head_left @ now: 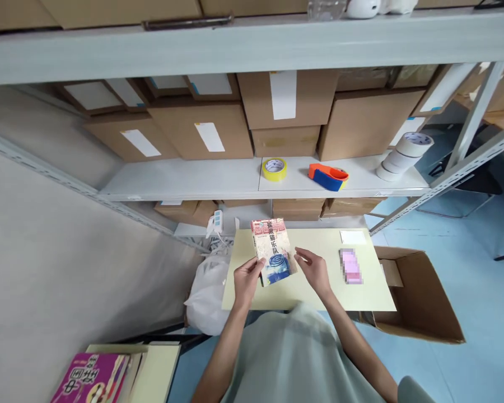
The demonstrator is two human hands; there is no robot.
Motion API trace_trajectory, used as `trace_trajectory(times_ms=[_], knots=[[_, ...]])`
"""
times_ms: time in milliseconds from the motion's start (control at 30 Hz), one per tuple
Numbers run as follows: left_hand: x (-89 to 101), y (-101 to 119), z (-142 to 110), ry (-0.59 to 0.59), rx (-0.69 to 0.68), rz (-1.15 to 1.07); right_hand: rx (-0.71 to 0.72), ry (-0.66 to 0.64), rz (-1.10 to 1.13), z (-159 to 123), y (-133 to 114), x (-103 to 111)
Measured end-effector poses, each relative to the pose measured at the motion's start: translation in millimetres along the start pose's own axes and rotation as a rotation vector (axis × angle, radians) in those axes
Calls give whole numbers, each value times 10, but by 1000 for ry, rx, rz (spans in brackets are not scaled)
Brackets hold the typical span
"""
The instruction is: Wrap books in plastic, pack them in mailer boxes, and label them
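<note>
A paperback book [273, 252] with a red, cream and blue cover and dark Chinese characters is held up over the pale yellow table [319, 296]. My left hand [247, 280] grips its lower left edge, thumb on the front cover. Beside the book's right edge is my right hand [315, 271], thumb and fingers slightly apart. Whether those fingertips touch the book I cannot tell. Farther right on the table lie a blurred pink item [351, 266] and a white card [353, 237].
The shelf ahead carries yellow tape [274, 169], an orange and blue tape dispenser [328, 177], stacked white rolls [404, 155] and cardboard boxes [205, 131]. An open carton [420, 296] stands right of the table. A white bag [208, 294] and purple book [90, 378] are leftward.
</note>
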State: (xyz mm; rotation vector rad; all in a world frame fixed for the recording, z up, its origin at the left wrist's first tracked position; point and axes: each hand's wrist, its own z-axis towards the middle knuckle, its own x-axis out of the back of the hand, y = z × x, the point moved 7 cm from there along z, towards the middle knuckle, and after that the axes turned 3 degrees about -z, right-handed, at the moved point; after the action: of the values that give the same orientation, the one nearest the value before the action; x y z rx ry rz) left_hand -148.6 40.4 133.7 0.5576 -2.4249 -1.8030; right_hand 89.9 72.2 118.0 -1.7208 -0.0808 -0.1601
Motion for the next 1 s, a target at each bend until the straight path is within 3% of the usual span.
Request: trace_trajectory(times_ms=[167, 267, 367, 467, 600, 667, 800, 1000], knots=[[-365, 8, -180, -39, -133, 259, 88, -108, -40, -99, -287, -342], [-485, -112, -420, 7, -223, 498, 86, -57, -209, -159, -297, -431], [-532, -225, -569, -21, -300, 540, 69, 30, -310, -150, -219, -386], [-430, -240, -498, -97, -289, 440, 100, -3, -265, -89, -217, -331], [67, 14, -220, 75, -187, 294, 142, -167, -77, -45, -460, -261], [217, 180, -152, 51, -96, 184, 141, -255, 67, -61, -644, -218], [117, 548, -306, -273, -15, -28, 119, -381, 259, -118, -940, -157], [12, 715, -558, -296, 43, -43, 98, -482, 367, -166, -1035, -214]])
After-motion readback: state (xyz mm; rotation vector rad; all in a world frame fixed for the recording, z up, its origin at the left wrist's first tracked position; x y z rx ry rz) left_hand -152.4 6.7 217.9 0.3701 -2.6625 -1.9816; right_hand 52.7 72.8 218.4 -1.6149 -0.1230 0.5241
